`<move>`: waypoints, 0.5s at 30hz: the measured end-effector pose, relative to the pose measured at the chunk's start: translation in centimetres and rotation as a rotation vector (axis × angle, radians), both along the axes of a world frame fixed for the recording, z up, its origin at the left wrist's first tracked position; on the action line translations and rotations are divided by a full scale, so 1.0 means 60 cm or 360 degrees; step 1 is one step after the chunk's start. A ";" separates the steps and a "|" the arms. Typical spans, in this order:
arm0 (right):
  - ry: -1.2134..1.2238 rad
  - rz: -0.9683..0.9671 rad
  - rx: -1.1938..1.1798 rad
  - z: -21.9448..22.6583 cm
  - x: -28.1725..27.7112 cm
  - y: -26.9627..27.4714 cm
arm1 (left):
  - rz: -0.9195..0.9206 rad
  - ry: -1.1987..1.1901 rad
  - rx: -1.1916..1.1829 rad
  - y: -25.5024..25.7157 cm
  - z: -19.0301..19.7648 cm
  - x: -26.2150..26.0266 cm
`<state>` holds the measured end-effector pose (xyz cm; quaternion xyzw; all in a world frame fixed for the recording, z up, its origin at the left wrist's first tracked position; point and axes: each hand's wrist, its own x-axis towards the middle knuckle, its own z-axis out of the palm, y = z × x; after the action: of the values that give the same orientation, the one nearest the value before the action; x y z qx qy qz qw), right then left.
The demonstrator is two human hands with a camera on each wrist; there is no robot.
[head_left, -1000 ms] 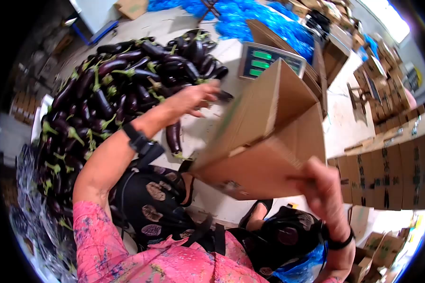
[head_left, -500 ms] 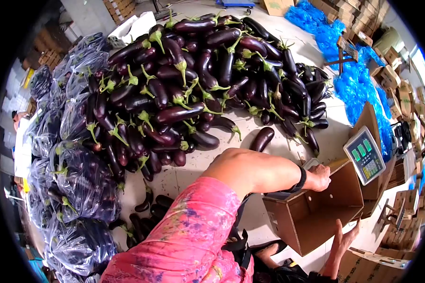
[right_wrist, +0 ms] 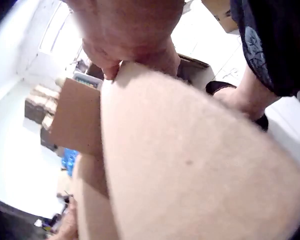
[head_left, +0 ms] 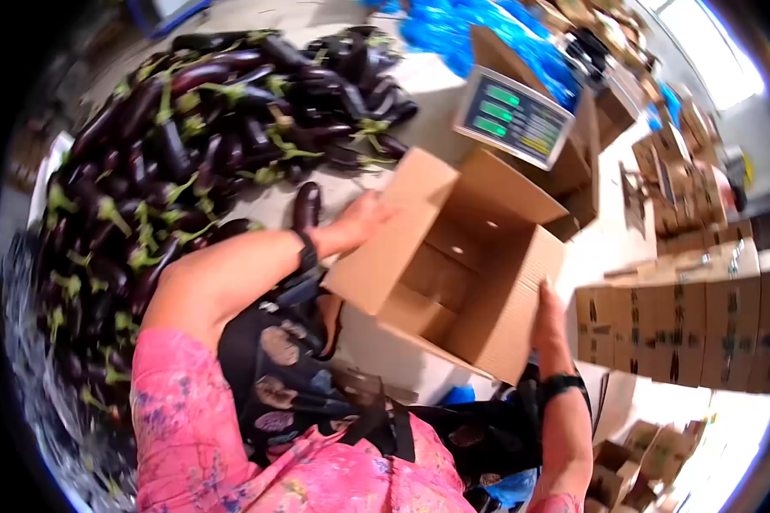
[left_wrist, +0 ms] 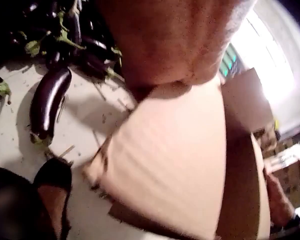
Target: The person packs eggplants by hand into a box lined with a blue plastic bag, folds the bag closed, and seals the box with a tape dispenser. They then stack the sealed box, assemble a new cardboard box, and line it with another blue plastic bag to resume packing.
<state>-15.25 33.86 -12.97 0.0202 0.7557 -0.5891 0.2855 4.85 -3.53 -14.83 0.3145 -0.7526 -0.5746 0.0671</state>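
An open brown cardboard box (head_left: pixel 453 269) stands tilted in front of me, its hollow facing up and its flaps spread. My left hand (head_left: pixel 364 224) holds the edge of the left flap (head_left: pixel 393 248); most of its fingers are hidden in the left wrist view. On the opposite side, my right hand (head_left: pixel 551 318) holds the outer edge of the right flap (head_left: pixel 522 312), where a fingertip (right_wrist: pixel 110 73) bends over the cardboard in the right wrist view. One loose eggplant (left_wrist: pixel 50 102) lies on the floor beside my left hand.
A large heap of eggplants (head_left: pixel 171 145) spreads at the left. Behind the box stands a scale display (head_left: pixel 515 115) with green digits. Blue plastic (head_left: pixel 453 38) lies farther back. Stacked cartons (head_left: pixel 676 329) line the right side.
The box has tipped so its opening faces me, with the flaps spread. My right hand, off the box half a second ago, is back on a flap; my left hand has moved to the left flap.
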 end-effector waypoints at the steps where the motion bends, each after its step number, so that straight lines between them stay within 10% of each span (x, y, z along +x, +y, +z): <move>1: -0.0117 -0.0104 0.0022 -0.035 -0.001 -0.006 | -0.0053 -0.0052 -0.0399 -0.001 -0.061 -0.001; 2: -0.0201 -0.0188 0.0144 0.019 0.040 -0.050 | 0.0007 -0.0318 -0.0329 0.027 -0.021 -0.004; 5: -0.0807 -0.0258 -0.0975 -0.253 -0.019 -0.018 | 0.0219 -0.0367 -0.0181 0.091 -0.091 -0.029; 8: 0.0169 -0.0045 -0.0041 -0.231 0.073 -0.117 | 0.0315 -0.0268 0.0992 0.119 -0.231 0.002; 10: 0.0605 0.0234 0.0351 -0.222 0.095 -0.147 | -0.0093 -0.0319 0.0424 0.099 -0.286 0.063; 11: 0.0807 0.0518 0.0461 -0.217 0.081 -0.132 | 0.0104 -0.0430 0.0882 0.063 -0.303 0.067; 15: 0.0542 0.0920 0.0878 -0.148 -0.011 -0.074 | 0.0049 -0.0293 0.1142 0.037 -0.146 0.044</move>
<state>-15.91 29.43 -21.83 -0.2142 0.8958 -0.2558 0.2937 7.51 -1.33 -23.59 0.3798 -0.5015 -0.7700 -0.1068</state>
